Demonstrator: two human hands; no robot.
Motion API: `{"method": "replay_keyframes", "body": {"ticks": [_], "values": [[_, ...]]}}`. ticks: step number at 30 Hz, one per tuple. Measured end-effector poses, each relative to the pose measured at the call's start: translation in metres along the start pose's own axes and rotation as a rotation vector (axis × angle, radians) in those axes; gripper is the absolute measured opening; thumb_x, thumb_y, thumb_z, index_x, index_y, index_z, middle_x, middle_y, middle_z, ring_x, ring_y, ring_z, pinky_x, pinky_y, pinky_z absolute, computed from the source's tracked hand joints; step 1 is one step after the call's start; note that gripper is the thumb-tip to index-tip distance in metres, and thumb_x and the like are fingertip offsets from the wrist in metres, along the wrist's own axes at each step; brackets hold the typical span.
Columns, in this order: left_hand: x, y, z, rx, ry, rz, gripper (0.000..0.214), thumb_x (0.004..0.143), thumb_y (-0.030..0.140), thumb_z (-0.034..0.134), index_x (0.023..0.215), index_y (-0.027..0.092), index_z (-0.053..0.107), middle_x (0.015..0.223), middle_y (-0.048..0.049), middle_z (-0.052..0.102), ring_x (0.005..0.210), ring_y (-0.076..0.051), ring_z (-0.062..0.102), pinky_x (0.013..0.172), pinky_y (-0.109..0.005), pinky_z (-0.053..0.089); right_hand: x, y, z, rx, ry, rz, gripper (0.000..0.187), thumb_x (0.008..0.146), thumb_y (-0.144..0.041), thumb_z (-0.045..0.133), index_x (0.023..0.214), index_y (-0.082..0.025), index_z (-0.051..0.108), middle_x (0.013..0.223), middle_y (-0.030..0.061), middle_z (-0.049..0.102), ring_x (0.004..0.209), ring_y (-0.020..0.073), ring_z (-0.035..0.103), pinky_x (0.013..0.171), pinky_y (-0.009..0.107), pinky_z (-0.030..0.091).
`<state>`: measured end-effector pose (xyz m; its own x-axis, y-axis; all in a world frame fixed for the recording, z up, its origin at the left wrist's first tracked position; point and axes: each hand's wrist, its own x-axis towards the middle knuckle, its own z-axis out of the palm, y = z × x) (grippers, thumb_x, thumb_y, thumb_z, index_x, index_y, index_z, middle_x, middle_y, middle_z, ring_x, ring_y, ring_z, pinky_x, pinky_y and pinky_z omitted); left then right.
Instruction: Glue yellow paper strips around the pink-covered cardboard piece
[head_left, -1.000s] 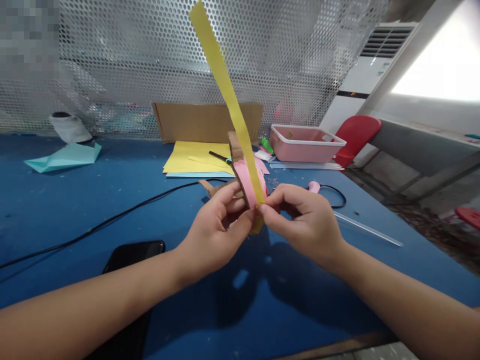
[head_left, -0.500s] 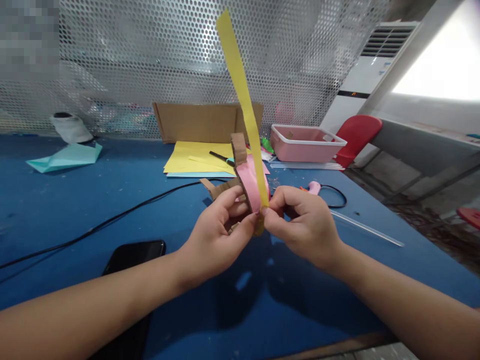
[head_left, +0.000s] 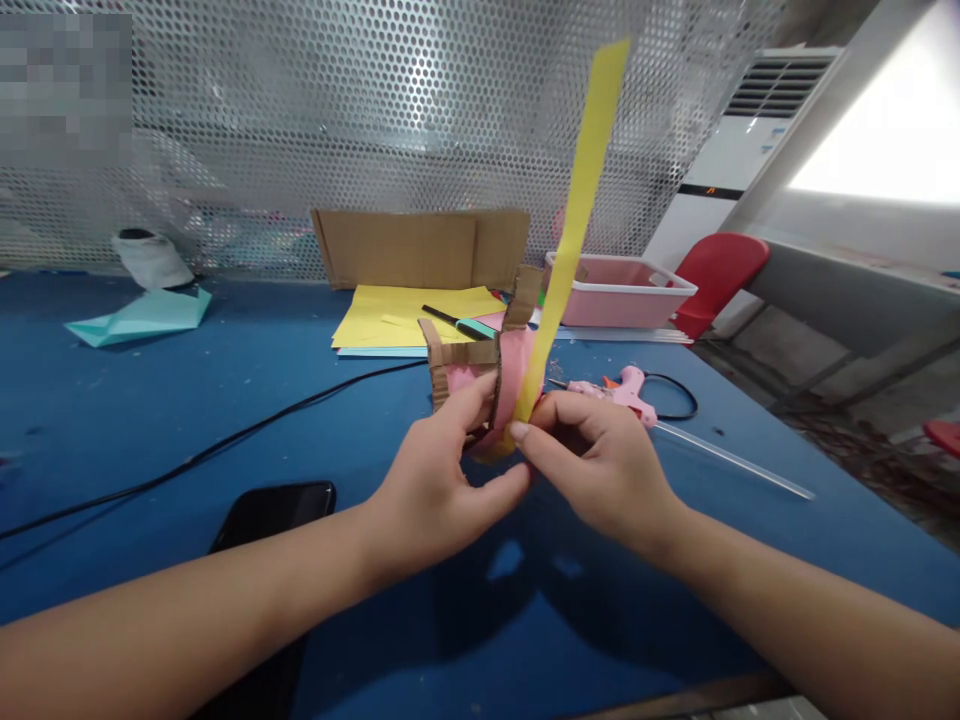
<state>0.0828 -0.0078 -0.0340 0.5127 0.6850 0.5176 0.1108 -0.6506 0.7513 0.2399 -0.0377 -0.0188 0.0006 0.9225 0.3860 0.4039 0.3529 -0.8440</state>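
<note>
A small cardboard piece covered in pink paper [head_left: 511, 375], with brown corrugated tabs [head_left: 523, 297] sticking up, is held above the blue table. My left hand [head_left: 442, 475] is closed around its left and lower side, partly hiding it. Along the outer pink edge lies a long yellow paper strip [head_left: 576, 215], its free end pointing up and to the right. My right hand [head_left: 600, 455] pinches the strip against the pink edge between thumb and forefinger. The strip's lower end curves under the piece, mostly hidden by my fingers.
A pink hot glue gun [head_left: 626, 392] with a clear glue stick [head_left: 735, 460] lies at the right. Behind are yellow paper sheets [head_left: 367, 318], a cutter [head_left: 450, 320], a pink basket [head_left: 626, 300] and a cardboard panel [head_left: 397, 250]. A black phone [head_left: 274, 510] is under my left forearm; a black cable [head_left: 225, 440] crosses leftward.
The strip's free end has swung from upper left to upper right. The cardboard piece has turned, showing more of its left tabs. My left thumb has moved off the strip, lower down.
</note>
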Motion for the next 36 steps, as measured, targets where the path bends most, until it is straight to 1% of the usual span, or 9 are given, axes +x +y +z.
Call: {"method": "replay_keyframes", "body": {"ticks": [7, 11, 14, 19, 24, 27, 30, 33, 36], "values": [[0.004, 0.001, -0.006, 0.297, 0.002, 0.058, 0.035, 0.085, 0.024, 0.058, 0.119, 0.016, 0.055, 0.101, -0.0062, 0.07, 0.09, -0.02, 0.066, 0.076, -0.028, 0.053, 0.001, 0.001, -0.002, -0.009, -0.09, 0.078, 0.019, 0.077, -0.025, 0.057, 0.059, -0.018, 0.057, 0.055, -0.002, 0.056, 0.052, 0.0097, 0.049, 0.048, 0.023, 0.039], [0.004, 0.002, -0.006, 0.291, -0.029, 0.047, 0.027, 0.087, 0.022, 0.055, 0.113, 0.017, 0.058, 0.1, -0.0059, 0.07, 0.086, -0.018, 0.066, 0.076, -0.027, 0.052, 0.006, 0.004, -0.006, -0.015, -0.114, 0.084, 0.03, 0.081, -0.03, 0.05, 0.054, -0.018, 0.055, 0.05, -0.0012, 0.053, 0.05, 0.0105, 0.048, 0.048, 0.024, 0.037], [0.003, 0.003, -0.006, 0.248, -0.039, 0.073, 0.031, 0.086, 0.019, 0.056, 0.117, 0.018, 0.057, 0.103, -0.005, 0.07, 0.084, -0.016, 0.065, 0.075, -0.025, 0.052, 0.009, 0.005, -0.01, -0.034, -0.071, 0.08, 0.037, 0.082, -0.033, 0.048, 0.048, -0.019, 0.052, 0.049, 0.0007, 0.055, 0.052, 0.0121, 0.051, 0.051, 0.025, 0.039], [0.004, 0.004, -0.006, 0.249, -0.051, 0.123, 0.036, 0.085, 0.014, 0.056, 0.12, 0.021, 0.058, 0.088, 0.0008, 0.069, 0.073, -0.011, 0.062, 0.072, -0.022, 0.05, 0.01, 0.004, -0.016, -0.125, -0.024, -0.028, 0.035, 0.083, -0.031, 0.05, 0.049, -0.019, 0.05, 0.048, -0.0013, 0.051, 0.05, 0.0108, 0.046, 0.05, 0.026, 0.036], [0.003, 0.002, -0.006, 0.293, -0.047, 0.123, 0.038, 0.086, 0.019, 0.057, 0.123, 0.015, 0.055, 0.09, -0.0031, 0.069, 0.075, -0.014, 0.062, 0.07, -0.024, 0.049, 0.011, 0.005, -0.019, -0.126, -0.051, -0.106, 0.033, 0.085, -0.027, 0.05, 0.053, -0.019, 0.051, 0.05, -0.0024, 0.051, 0.051, 0.0101, 0.046, 0.052, 0.025, 0.036], [0.003, 0.002, -0.006, 0.294, -0.046, 0.123, 0.038, 0.086, 0.019, 0.056, 0.123, 0.012, 0.055, 0.09, -0.0047, 0.069, 0.074, -0.014, 0.062, 0.069, -0.024, 0.049, 0.011, 0.006, -0.019, -0.144, -0.054, -0.103, 0.036, 0.086, -0.029, 0.049, 0.052, -0.019, 0.049, 0.049, -0.0023, 0.048, 0.05, 0.0099, 0.045, 0.051, 0.025, 0.035], [0.003, 0.001, -0.006, 0.283, -0.043, 0.131, 0.036, 0.086, 0.018, 0.056, 0.122, 0.015, 0.056, 0.093, -0.0036, 0.07, 0.073, -0.013, 0.061, 0.068, -0.022, 0.048, 0.011, 0.007, -0.017, -0.154, -0.066, -0.055, 0.039, 0.088, -0.035, 0.049, 0.052, -0.019, 0.048, 0.049, -0.0022, 0.047, 0.05, 0.0098, 0.044, 0.05, 0.025, 0.034], [0.004, 0.001, -0.008, 0.298, -0.038, 0.135, 0.037, 0.086, 0.016, 0.055, 0.123, 0.018, 0.056, 0.095, -0.002, 0.07, 0.074, -0.012, 0.061, 0.069, -0.02, 0.048, 0.014, 0.006, -0.018, -0.145, -0.109, -0.005, 0.042, 0.088, -0.044, 0.049, 0.054, -0.019, 0.048, 0.05, -0.0025, 0.047, 0.05, 0.0094, 0.044, 0.05, 0.025, 0.034], [0.007, 0.001, -0.014, 0.339, -0.037, 0.126, 0.039, 0.086, 0.017, 0.055, 0.124, 0.016, 0.056, 0.09, -0.0011, 0.069, 0.07, -0.011, 0.059, 0.066, -0.021, 0.047, 0.023, 0.01, -0.032, -0.188, -0.25, 0.042, 0.047, 0.087, -0.057, 0.046, 0.063, -0.018, 0.056, 0.057, -0.0007, 0.054, 0.055, 0.0106, 0.049, 0.054, 0.024, 0.039]]}}
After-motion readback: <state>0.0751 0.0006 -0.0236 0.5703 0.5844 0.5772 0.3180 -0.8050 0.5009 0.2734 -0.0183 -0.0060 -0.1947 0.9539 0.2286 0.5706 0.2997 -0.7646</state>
